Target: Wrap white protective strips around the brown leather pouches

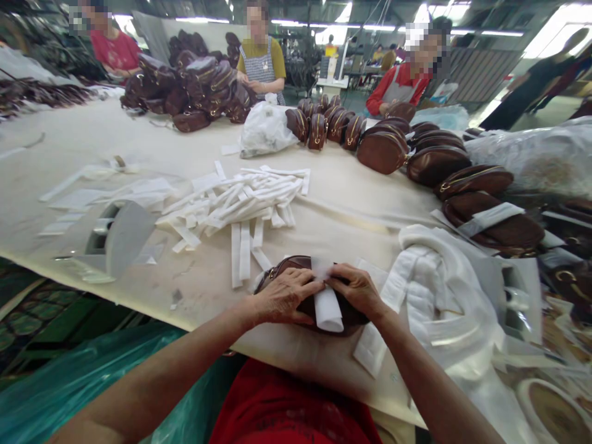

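Observation:
Close to the table's front edge lies a dark brown leather bag (354,316) with a zipper at its left end. A white wrapping strip (327,308) runs across its middle, its near end curling over the front. My left hand (284,296) rests over the bag's left part, gripping it, with the fingertips touching the strip. On the other side, my right hand (358,290) has its fingers closed on the strip near the top of the bag. The fingers partly cover the bag and the strip's upper part.
Beyond the bag is a pile of white strips (250,197). Grey tape dispensers (127,237) stand left and right (522,302). White padding sheets (435,296) lie at right. Finished-looking brown bags (383,148) line the far right; more are heaped (194,86) at back, near several co-workers.

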{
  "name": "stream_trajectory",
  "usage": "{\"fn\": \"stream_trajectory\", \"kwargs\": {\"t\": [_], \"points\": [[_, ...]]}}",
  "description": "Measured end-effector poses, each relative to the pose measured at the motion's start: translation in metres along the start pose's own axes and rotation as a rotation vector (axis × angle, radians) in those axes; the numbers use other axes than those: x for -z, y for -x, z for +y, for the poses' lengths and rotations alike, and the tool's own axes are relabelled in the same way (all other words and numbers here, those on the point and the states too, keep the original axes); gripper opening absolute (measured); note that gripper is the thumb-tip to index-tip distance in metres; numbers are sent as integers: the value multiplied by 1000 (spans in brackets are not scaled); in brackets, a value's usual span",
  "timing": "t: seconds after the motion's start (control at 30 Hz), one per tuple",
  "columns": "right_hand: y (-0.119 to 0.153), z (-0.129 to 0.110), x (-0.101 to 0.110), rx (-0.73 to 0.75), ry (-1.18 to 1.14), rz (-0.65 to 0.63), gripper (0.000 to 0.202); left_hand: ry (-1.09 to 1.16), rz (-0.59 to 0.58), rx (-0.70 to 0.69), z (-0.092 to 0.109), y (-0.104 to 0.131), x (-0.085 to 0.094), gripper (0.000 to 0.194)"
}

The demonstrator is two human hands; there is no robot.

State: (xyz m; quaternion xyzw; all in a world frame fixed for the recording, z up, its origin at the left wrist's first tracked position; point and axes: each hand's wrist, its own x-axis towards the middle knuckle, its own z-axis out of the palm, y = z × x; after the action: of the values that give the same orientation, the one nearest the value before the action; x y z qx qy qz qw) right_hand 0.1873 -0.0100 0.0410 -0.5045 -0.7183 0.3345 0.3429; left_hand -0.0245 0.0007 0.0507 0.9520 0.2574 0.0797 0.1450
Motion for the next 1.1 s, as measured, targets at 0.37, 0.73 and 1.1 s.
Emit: {"fn": "stream_trajectory", "kwargs": {"t": [0.37,0.73,1.1], "points": [[33,-11,24,219,89,-285,38,-71,71,-56,1,6,-8,55],[45,-4,10,493,405,-286,72,-264,40,-286,-2,8,3,41],[66,21,-25,685,706,-35,36,-525,127,-387,-2,22,-33,39]]}}
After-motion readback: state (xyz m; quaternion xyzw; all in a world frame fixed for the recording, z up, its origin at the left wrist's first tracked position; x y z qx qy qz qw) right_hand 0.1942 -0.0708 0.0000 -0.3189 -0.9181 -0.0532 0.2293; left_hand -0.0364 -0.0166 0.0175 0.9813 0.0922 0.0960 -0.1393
